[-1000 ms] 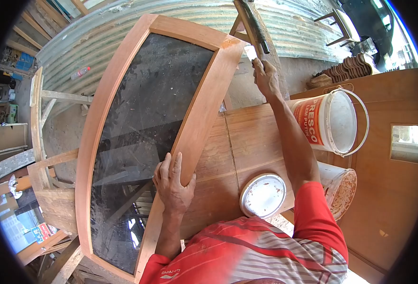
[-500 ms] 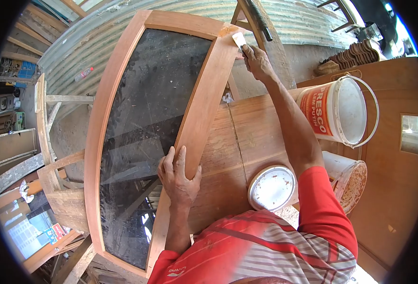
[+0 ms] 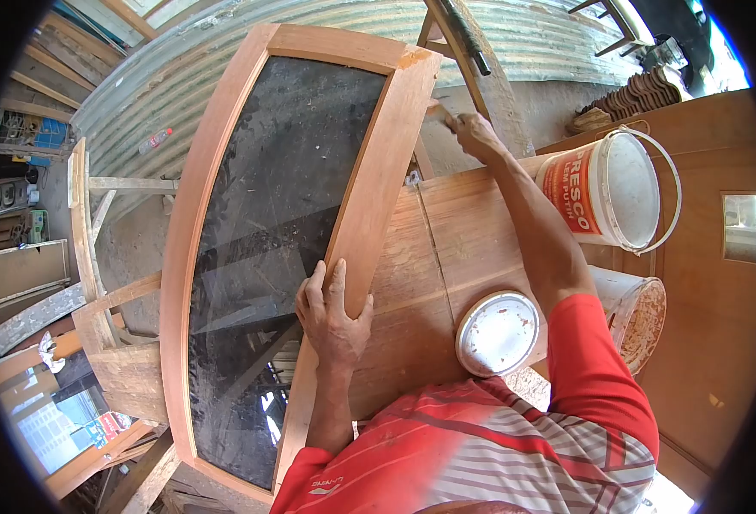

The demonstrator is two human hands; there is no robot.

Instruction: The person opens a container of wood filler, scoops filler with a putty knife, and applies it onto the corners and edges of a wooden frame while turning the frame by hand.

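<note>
1. one big wooden frame (image 3: 367,201), its dark glass inside, spans 8 to 12 o'clock, lying partly over the desk.
2. the desk (image 3: 472,231), a plain brown wooden surface, shows at 3 o'clock, right of the frame.
3. a white bucket (image 3: 633,184) with a red label lies on its side between 2 and 3 o'clock, opening turned outward.
4. a second tub (image 3: 605,295), crusted reddish-brown inside, sits just below the bucket, between 3 and 4 o'clock.
5. a round white lid (image 3: 498,334), spotted with brown, rests on the desk at 4 o'clock.
6. the left hand (image 3: 335,321) is at 7 o'clock, fingers spread over the frame's near rail, thumb at its outer edge, pinching no tool.
7. the right hand (image 3: 479,137) is at 1 o'clock, fingers closed round the handle of a putty knife.
8. the putty knife (image 3: 437,111) has just left the frame's top corner; its blurred blade now shows beside the outer edge, so the corner seems not to be getting worked at this instant.
9. an orange patch (image 3: 412,58) marks that corner, at 12 o'clock.
</note>
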